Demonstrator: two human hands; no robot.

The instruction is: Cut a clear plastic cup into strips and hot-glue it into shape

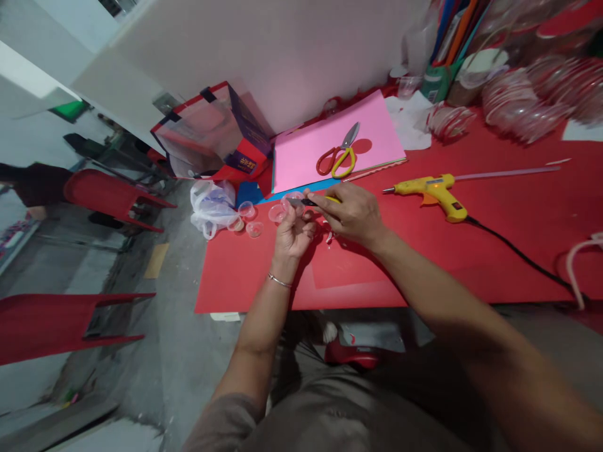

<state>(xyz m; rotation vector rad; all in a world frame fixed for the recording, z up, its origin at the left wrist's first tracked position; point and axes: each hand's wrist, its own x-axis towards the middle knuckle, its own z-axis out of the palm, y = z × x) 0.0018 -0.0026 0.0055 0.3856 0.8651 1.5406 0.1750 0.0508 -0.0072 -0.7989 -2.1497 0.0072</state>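
My left hand (pixel 294 233) is closed on a small clear plastic cup (pixel 293 196), pinched between thumb and fingers above the table's left half. In my right hand (pixel 354 212) is a cutter knife with a yellow and black handle (pixel 333 199). Its grey blade points left and lies against or just in front of the cup; I cannot tell whether it is in the plastic. Small pale scraps (pixel 328 237) lie on the red surface under my hands. Several more clear cups (pixel 255 229) stand left of my left hand.
Scissors (pixel 346 150) lie on pink card (pixel 301 157) at the back. A yellow glue gun (pixel 436 191) with a trailing cord lies right. A white plastic bag (pixel 213 208) and an upright shopping bag (pixel 211 135) stand left. Stacked clear plastic domes (pixel 522 103) fill the back right.
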